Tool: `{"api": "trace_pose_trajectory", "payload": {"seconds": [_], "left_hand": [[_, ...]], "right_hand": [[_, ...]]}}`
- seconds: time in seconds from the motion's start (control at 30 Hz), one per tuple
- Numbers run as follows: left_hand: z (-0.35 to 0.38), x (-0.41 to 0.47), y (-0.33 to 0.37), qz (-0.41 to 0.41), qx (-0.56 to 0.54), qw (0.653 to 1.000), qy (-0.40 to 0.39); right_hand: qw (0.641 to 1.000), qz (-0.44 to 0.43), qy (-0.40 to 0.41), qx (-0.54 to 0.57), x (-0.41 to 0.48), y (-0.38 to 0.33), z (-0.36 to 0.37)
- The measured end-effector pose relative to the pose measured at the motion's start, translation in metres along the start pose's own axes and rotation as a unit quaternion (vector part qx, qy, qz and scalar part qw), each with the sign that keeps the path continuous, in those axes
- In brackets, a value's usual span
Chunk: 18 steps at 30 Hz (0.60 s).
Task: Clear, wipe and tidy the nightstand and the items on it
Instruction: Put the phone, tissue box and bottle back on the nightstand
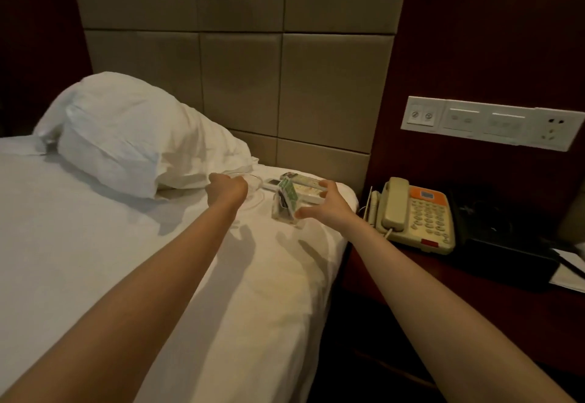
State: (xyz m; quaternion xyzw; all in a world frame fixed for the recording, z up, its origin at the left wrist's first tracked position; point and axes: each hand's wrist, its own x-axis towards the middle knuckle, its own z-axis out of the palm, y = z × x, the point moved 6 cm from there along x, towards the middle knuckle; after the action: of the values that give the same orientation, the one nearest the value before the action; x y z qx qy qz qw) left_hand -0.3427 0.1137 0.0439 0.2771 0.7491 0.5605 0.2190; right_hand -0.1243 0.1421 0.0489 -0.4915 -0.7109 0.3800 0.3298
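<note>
On the white bed [126, 244], near its right corner, stands a clear acrylic card stand [285, 203] with a green card in it. Behind the stand lie two white remote controls [305, 185]. My right hand [329, 204] hovers just right of the stand, with its thumb and fingers spread wide and nothing gripped. My left hand [228, 188] is curled into a fist by the pillow and holds a thin, loosely coiled white cable [254, 193] that lies on the sheet. The dark red nightstand [395, 263] is at the right.
On the nightstand sit a beige telephone [414, 215], a black tray [506, 250] and some paper [569, 271] at the right edge. A white pillow [133, 136] leans on the padded headboard. A switch and socket panel [490, 122] is on the wall.
</note>
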Motion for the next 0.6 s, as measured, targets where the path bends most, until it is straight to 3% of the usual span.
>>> {"api": "trace_pose_trajectory", "payload": {"seconds": [0.27, 0.4, 0.6], "left_hand": [[0.009, 0.033, -0.029, -0.03, -0.033, 0.999, 0.003], [0.014, 0.051, -0.043, -0.003, -0.003, 1.0, -0.004], [0.019, 0.056, -0.047, -0.01, -0.145, 0.989, -0.04]], "right_hand": [[0.999, -0.007, -0.021, 0.027, 0.022, 0.004, 0.024], [0.999, -0.01, -0.016, 0.042, 0.028, 0.01, 0.024], [0.998, -0.006, -0.014, 0.053, 0.039, 0.019, 0.027]]}}
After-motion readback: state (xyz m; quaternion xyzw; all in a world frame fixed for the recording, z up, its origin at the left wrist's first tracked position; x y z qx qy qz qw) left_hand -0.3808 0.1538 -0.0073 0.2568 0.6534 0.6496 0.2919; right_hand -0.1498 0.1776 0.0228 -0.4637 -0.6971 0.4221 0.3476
